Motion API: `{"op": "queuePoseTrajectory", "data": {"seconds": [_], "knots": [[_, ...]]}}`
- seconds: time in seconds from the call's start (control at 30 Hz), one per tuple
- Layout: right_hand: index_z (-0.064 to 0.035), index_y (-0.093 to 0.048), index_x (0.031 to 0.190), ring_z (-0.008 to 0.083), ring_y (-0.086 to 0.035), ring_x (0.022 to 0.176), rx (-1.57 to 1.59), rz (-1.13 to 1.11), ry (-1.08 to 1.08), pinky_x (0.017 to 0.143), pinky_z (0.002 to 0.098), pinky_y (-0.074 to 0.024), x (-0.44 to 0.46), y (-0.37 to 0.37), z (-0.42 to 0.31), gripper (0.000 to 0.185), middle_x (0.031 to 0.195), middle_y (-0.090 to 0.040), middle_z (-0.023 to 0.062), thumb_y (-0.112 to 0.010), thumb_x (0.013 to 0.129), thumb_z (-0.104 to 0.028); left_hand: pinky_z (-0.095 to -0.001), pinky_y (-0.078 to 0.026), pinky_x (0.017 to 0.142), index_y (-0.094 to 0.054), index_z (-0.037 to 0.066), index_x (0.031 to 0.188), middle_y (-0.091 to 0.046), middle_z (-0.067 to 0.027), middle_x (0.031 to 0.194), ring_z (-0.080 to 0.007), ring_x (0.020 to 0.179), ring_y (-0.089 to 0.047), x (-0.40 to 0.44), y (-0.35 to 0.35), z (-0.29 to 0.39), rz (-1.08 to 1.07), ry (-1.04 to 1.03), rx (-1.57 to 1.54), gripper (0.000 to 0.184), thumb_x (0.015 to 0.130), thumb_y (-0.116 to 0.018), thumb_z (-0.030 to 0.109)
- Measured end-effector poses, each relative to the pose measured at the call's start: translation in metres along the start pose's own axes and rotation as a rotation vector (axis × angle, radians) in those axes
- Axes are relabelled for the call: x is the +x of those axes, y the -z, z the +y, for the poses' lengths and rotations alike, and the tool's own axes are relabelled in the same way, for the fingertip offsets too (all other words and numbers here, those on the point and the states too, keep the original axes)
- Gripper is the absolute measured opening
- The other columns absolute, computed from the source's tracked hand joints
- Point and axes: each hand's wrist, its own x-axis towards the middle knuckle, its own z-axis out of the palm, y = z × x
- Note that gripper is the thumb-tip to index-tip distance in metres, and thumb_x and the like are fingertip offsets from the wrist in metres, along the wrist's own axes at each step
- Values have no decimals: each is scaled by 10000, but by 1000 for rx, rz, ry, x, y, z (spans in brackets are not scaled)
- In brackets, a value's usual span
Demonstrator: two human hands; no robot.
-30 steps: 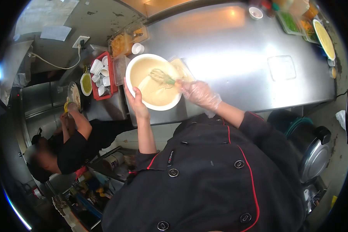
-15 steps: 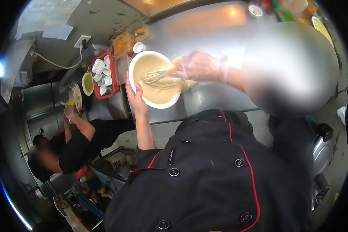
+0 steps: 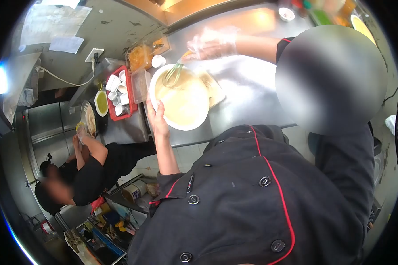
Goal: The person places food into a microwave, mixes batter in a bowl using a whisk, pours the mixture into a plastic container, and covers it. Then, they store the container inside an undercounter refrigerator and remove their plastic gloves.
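Note:
A white bowl (image 3: 189, 128) of smooth pale cream mixture (image 3: 183, 104) stands tilted at the counter's front edge. My left hand (image 3: 158, 121), bare, grips its left side, thumb at the rim and fingers partly hidden behind it. In my right hand (image 3: 208, 44), which wears a clear plastic glove, is a whisk (image 3: 173, 76) with an orange-yellow handle. Its wires slant down to the mixture at the bowl's far side; whether their tips dip in is hard to tell. A beige flat piece (image 3: 216, 90) shows beneath the bowl's right side.
Left of the bowl are a clear plastic container (image 3: 141, 86), a red tray (image 3: 127, 73) of small white cups and a dish of green sauce (image 3: 101, 104). A white cup (image 3: 158, 61) stands behind. Another person (image 3: 86, 163) works at the left.
My right hand has moved up and away from me, carrying the whisk from the bowl's middle to its far rim. The bowl and my left hand have shifted slightly in view.

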Motion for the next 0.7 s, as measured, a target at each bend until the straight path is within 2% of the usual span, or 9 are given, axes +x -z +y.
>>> {"op": "queuePoseTrajectory", "data": {"seconds": [0.03,0.13,0.23,0.33,0.43,0.53,0.63,0.7], "knots": [[-289,-470,1401,232,-658,663,123,-72,-91,418,404,-485,-2,-14,-6,430,860,-605,103,-428,978,-229,-366,-354,1072,-349,16,1462,-435,-144,1422,-236,1272,-458,1,-1,0,-7,-10,3,582,990,-533,304],[-319,-477,1391,240,-676,768,305,-145,-176,543,470,-510,-16,-26,-14,426,930,-631,107,-412,983,-220,-368,-350,1077,-350,31,1467,-433,-149,1422,-241,1281,-453,6,0,-2,-4,-22,30,596,981,-548,314],[-339,-513,1357,277,-675,879,482,-288,-289,704,487,-512,-25,-22,-24,384,1006,-667,109,-412,994,-263,-371,-349,1080,-353,41,1470,-430,-146,1429,-245,1290,-447,9,0,-2,-5,-45,70,607,973,-559,323],[-326,-570,1306,297,-664,955,629,-656,-496,807,448,-505,-21,6,-28,341,1065,-685,114,-427,998,-349,-372,-345,1084,-357,42,1470,-422,-141,1442,-245,1300,-438,9,-1,-1,-10,-67,90,602,973,-558,317],[-254,-617,1266,312,-641,1013,803,-543,-527,859,421,-496,-33,-10,-41,366,1092,-685,126,-458,983,-423,-374,-346,1084,-362,43,1469,-414,-137,1454,-242,1308,-432,9,-2,-3,-4,-103,77,590,977,-552,309],[-236,-590,1304,338,-645,965,952,-398,-496,830,426,-498,-46,-38,-57,363,1092,-686,109,-471,985,-361,-372,-347,1084,-355,41,1472,-412,-139,1458,-237,1313,-428,7,-4,-2,-3,-107,70,583,983,-542,298],[-204,-606,1288,349,-638,978,966,-366,-463,859,419,-496,-51,-47,-73,389,1107,-679,124,-500,973,-406,-372,-358,1078,-337,34,1478,-416,-147,1452,-243,1307,-437,8,-2,-9,0,-140,19,586,987,-533,287],[-197,-619,1272,346,-640,973,1040,-429,-527,858,415,-496,-50,-37,-81,393,1093,-683,125,-505,968,-419,-374,-363,1075,-322,30,1483,-417,-154,1449,-250,1302,-444,7,0,-12,7,-128,-23,593,989,-529,284]]}}
